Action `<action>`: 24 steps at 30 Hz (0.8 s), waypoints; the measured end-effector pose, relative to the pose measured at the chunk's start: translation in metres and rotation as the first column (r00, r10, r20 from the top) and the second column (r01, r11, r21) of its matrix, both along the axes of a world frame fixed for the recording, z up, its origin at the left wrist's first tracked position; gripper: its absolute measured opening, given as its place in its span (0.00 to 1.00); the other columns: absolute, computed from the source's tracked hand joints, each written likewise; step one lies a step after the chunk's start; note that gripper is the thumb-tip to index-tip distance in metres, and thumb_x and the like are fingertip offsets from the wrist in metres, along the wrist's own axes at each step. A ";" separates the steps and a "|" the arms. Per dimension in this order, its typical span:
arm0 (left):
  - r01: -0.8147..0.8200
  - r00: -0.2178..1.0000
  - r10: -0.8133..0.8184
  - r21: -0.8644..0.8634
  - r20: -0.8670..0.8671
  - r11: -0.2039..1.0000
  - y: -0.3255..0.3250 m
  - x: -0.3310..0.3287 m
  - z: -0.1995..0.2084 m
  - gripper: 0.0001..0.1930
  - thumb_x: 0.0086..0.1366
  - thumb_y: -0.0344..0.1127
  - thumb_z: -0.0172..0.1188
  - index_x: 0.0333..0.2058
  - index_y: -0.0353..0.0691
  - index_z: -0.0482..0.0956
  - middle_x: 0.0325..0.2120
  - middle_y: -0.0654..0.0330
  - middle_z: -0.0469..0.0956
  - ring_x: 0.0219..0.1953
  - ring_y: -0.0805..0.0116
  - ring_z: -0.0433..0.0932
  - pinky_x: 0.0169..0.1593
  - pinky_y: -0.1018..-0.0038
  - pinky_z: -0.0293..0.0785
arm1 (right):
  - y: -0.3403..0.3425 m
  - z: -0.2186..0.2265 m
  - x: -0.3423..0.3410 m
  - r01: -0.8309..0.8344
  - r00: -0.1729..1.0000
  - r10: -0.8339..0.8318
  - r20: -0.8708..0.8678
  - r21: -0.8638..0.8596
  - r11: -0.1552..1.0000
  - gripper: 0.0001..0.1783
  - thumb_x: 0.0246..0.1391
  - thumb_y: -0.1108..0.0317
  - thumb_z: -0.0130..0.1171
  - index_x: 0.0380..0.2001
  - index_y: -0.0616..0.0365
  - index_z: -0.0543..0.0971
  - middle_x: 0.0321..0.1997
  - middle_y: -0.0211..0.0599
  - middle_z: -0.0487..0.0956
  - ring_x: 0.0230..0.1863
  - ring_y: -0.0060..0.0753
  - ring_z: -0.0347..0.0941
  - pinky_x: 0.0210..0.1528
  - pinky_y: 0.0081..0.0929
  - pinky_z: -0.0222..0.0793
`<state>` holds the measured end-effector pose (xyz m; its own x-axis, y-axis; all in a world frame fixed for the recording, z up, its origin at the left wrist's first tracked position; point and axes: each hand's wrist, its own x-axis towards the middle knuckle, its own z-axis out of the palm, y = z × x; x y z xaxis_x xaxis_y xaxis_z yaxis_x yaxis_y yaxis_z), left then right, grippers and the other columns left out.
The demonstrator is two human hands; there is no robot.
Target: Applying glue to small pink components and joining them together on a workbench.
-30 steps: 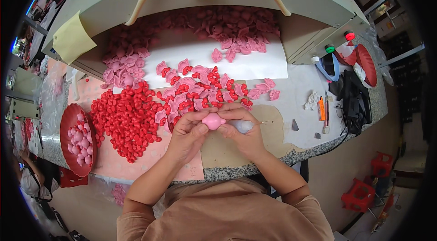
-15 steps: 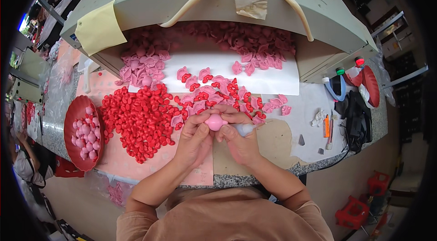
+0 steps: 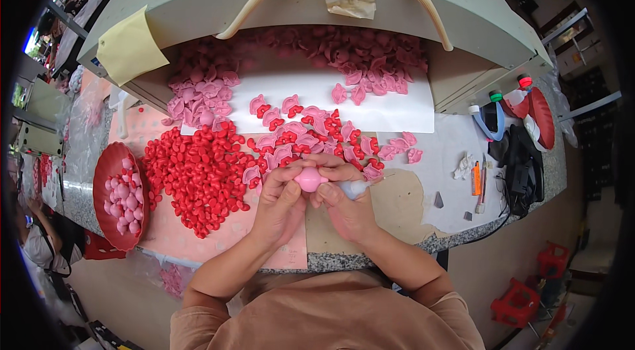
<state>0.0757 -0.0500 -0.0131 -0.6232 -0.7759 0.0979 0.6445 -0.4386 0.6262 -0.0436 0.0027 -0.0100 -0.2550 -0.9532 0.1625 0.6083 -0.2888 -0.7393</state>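
Observation:
Both hands meet over the near edge of the work surface, around a glossy pink ball-shaped piece (image 3: 308,179) with small side lobes. My left hand (image 3: 276,203) is closed, its thumb and fingers gripping the left side of that piece. My right hand (image 3: 345,210) pinches the right side with thumb and fingertips. It also keeps a small translucent squeeze bottle (image 3: 354,188) with a thin needle tip tucked in its fingers, tip pointing right. Just beyond my fingers lie pink curved, petal-like pieces (image 3: 283,153) paired with small red pieces. A heap of loose red pieces (image 3: 198,178) lies left of them.
A red dish (image 3: 104,226) of pink balls stands at the left. A grey box-like hood (image 3: 218,3) arches over piled pink pieces (image 3: 380,62). At the right are an orange pen-like tool (image 3: 475,179), a black bundle (image 3: 526,168) and bottles with coloured caps (image 3: 495,97).
The whole view has shifted slightly. Both hands keep nearly the same hold on the pink ball-shaped piece; the bottle stays in my right hand.

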 end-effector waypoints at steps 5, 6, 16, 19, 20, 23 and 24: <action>0.025 0.996 -0.017 0.097 -0.086 0.995 0.006 -0.002 -0.010 0.09 0.65 0.32 0.49 0.43 0.48 0.73 0.49 0.58 0.68 0.47 0.66 0.69 0.43 0.70 0.70 | 0.005 0.005 0.006 0.097 0.995 -0.099 0.009 0.106 0.990 0.08 0.53 0.77 0.51 0.38 0.58 0.71 0.54 0.46 0.67 0.44 0.30 0.70 0.34 0.19 0.69; 0.004 0.999 0.000 0.105 -0.044 0.994 0.008 -0.004 -0.008 0.09 0.66 0.32 0.49 0.44 0.46 0.73 0.46 0.58 0.70 0.44 0.67 0.70 0.42 0.70 0.70 | 0.006 0.004 0.006 0.100 0.994 -0.092 -0.067 0.129 0.987 0.11 0.55 0.71 0.51 0.42 0.52 0.71 0.53 0.39 0.68 0.35 0.21 0.66 0.31 0.19 0.62; -0.009 0.998 0.015 0.088 -0.061 0.996 0.006 -0.007 -0.003 0.10 0.67 0.37 0.49 0.45 0.46 0.73 0.31 0.68 0.73 0.27 0.83 0.67 0.30 0.85 0.65 | 0.002 0.001 0.010 0.104 0.995 -0.103 -0.015 0.179 0.978 0.13 0.56 0.63 0.53 0.42 0.55 0.69 0.48 0.37 0.71 0.26 0.16 0.61 0.28 0.17 0.60; -0.022 0.998 0.027 0.089 -0.063 0.996 0.005 -0.006 0.002 0.10 0.66 0.37 0.49 0.45 0.46 0.73 0.31 0.69 0.72 0.27 0.83 0.67 0.30 0.86 0.65 | -0.003 0.002 0.010 0.032 0.999 -0.036 0.020 0.177 0.984 0.14 0.56 0.62 0.53 0.43 0.55 0.68 0.45 0.35 0.71 0.27 0.16 0.61 0.28 0.17 0.59; -0.051 0.997 0.056 0.092 -0.051 0.994 0.004 -0.006 0.006 0.11 0.66 0.38 0.50 0.45 0.44 0.73 0.28 0.70 0.72 0.25 0.85 0.66 0.28 0.87 0.64 | -0.003 0.006 0.011 0.035 0.999 -0.039 0.018 0.180 0.983 0.14 0.56 0.62 0.53 0.43 0.55 0.68 0.45 0.35 0.71 0.27 0.16 0.61 0.28 0.17 0.59; 0.000 0.999 0.007 0.137 -0.047 0.991 0.002 -0.013 0.000 0.12 0.65 0.37 0.51 0.46 0.44 0.73 0.28 0.70 0.72 0.26 0.85 0.67 0.29 0.87 0.65 | -0.005 0.017 0.014 0.069 0.997 -0.071 0.012 0.145 0.987 0.12 0.57 0.63 0.53 0.42 0.54 0.68 0.41 0.33 0.71 0.27 0.15 0.60 0.28 0.16 0.59; 0.036 0.998 -0.026 0.161 -0.063 0.986 0.004 -0.013 0.005 0.12 0.65 0.37 0.51 0.46 0.44 0.73 0.28 0.70 0.72 0.26 0.85 0.67 0.29 0.87 0.65 | -0.003 0.017 0.012 0.038 0.999 -0.044 0.028 0.173 0.984 0.11 0.57 0.64 0.52 0.42 0.53 0.68 0.38 0.32 0.72 0.27 0.16 0.61 0.28 0.17 0.59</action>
<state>0.0627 -0.0463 -0.0084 -0.6436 -0.7652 0.0108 0.6640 -0.5514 0.5051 -0.0316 0.0000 0.0070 -0.2969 -0.9548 -0.0121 0.6222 -0.1838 -0.7610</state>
